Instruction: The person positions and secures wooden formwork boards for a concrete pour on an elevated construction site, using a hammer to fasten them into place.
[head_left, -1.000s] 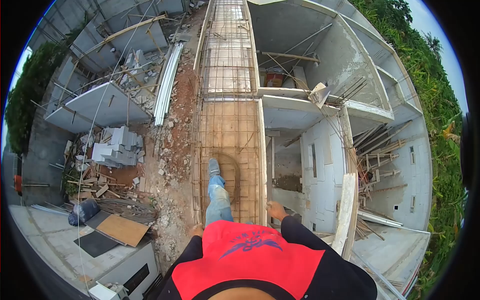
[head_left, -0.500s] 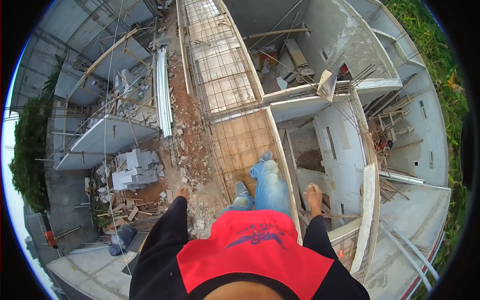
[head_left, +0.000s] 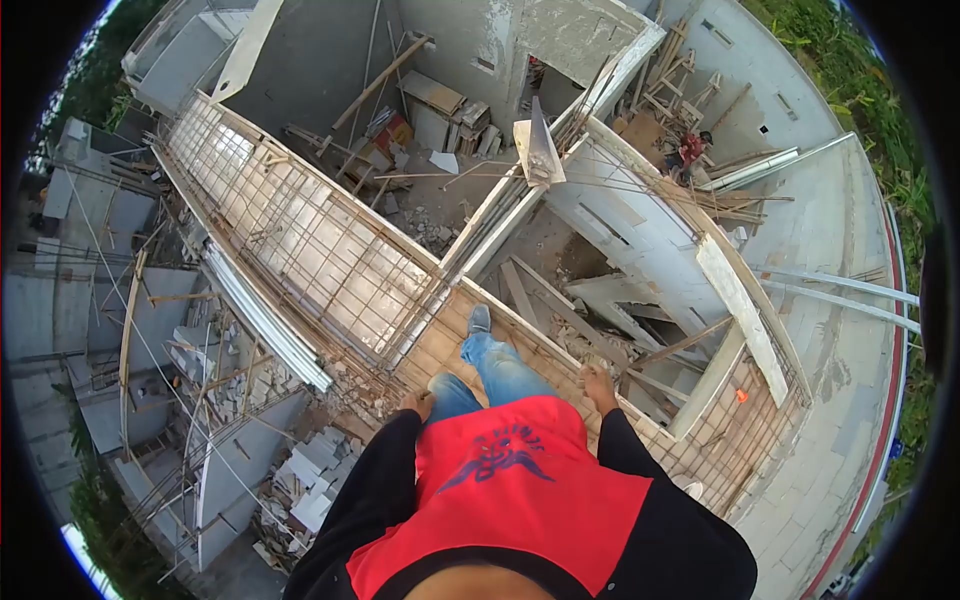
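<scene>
My right hand (head_left: 598, 388) hangs beside my body, its fingers loosely curled in with nothing seen in them. On the other side, my left hand (head_left: 417, 404) is low beside my thigh; its fingers are small and partly hidden, and no object shows in it. Below me, a grey shoe (head_left: 480, 319) rests on wooden formwork boards (head_left: 437, 347) near the crossing of the beams. The red and black shirt covers my torso. Neither hand touches the steel rebar grid (head_left: 290, 225) ahead on the left.
Deep rooms with grey walls (head_left: 620, 215) lie ahead and to the right, with loose timber (head_left: 560, 300) inside. A board (head_left: 538, 150) stands at a wall corner. Metal profiles (head_left: 262, 318) and broken blocks are at the left. A person (head_left: 690, 150) is below at upper right.
My view and body have turned right, so the rebar strip now runs toward the upper left. One foot has stepped forward, and both hands are nearer my body.
</scene>
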